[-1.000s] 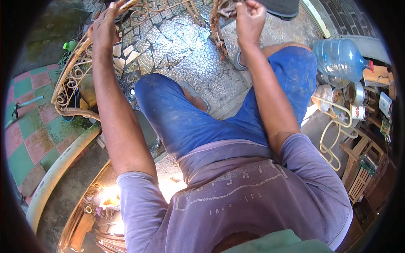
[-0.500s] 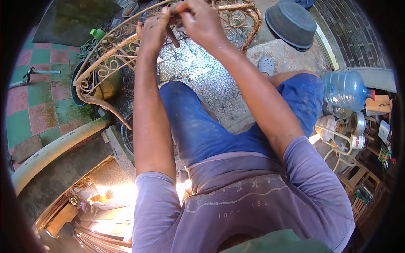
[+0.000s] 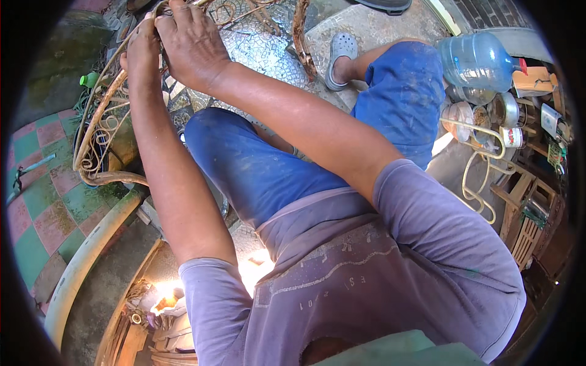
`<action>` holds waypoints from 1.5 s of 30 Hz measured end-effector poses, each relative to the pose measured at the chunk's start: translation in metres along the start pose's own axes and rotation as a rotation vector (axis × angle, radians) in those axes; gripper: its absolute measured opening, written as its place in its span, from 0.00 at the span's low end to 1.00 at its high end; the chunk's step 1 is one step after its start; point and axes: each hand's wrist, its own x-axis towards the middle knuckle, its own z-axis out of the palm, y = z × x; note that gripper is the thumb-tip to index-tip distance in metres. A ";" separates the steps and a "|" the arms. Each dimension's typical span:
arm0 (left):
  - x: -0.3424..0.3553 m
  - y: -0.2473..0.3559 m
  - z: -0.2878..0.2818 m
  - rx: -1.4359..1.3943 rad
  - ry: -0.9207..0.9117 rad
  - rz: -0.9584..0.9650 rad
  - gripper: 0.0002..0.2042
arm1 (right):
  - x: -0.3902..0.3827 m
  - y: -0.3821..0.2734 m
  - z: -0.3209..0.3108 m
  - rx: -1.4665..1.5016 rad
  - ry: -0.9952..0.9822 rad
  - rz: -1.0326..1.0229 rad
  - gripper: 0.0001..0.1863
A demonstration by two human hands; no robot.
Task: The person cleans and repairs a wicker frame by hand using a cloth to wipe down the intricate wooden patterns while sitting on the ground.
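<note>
An ornate metal frame [image 3: 108,91] with cream paint, rusty patches and scrolls runs along the upper left, partly cut off at the top edge. My left hand [image 3: 144,49] has its fingers wrapped on the frame's upper bar. Just beside it, my right hand [image 3: 192,49] is closed, its fingertips bent down at the top edge; what they grip is hidden behind the knuckles. The two hands almost touch, and both forearms reach up from below across my legs.
A mosaic-patterned floor [image 3: 259,58] lies beyond my knees. At right are a blue water jug [image 3: 470,64], pots [image 3: 505,110], bent tubing [image 3: 473,177] and wooden racks [image 3: 528,213]. A pale pipe [image 3: 91,256] and checkered tiles [image 3: 46,201] are at left; a dark basin [image 3: 381,6] sits above.
My right hand has swung left from the upper right to beside my left hand. Since half a second ago both hands have shifted leftward in view, as has the metal frame.
</note>
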 end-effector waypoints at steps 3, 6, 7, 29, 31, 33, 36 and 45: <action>-0.003 0.013 -0.003 -0.147 0.061 -0.231 0.26 | -0.002 -0.007 0.003 -0.014 0.043 0.014 0.23; -0.008 0.022 0.002 -0.066 0.126 -0.251 0.26 | -0.005 -0.003 0.013 -0.112 0.110 -0.017 0.21; -0.009 0.023 0.002 -0.041 0.148 -0.257 0.25 | -0.005 0.000 0.015 -0.153 0.119 -0.035 0.20; 0.064 -0.003 -0.007 0.367 0.045 -0.160 0.33 | -0.210 0.195 -0.077 0.087 -0.162 1.528 0.22; 0.080 -0.014 -0.013 0.354 0.009 -0.150 0.33 | -0.242 0.218 -0.051 0.166 -0.166 1.544 0.22; 0.086 -0.016 -0.017 0.363 -0.010 -0.171 0.33 | -0.250 0.218 -0.037 0.236 -0.153 1.582 0.23; 0.082 -0.017 -0.014 0.360 0.027 -0.145 0.31 | -0.248 0.203 -0.019 0.274 -0.108 1.637 0.25; 0.100 -0.044 -0.027 0.316 0.029 -0.130 0.24 | -0.258 0.213 -0.005 -0.039 -0.321 1.380 0.20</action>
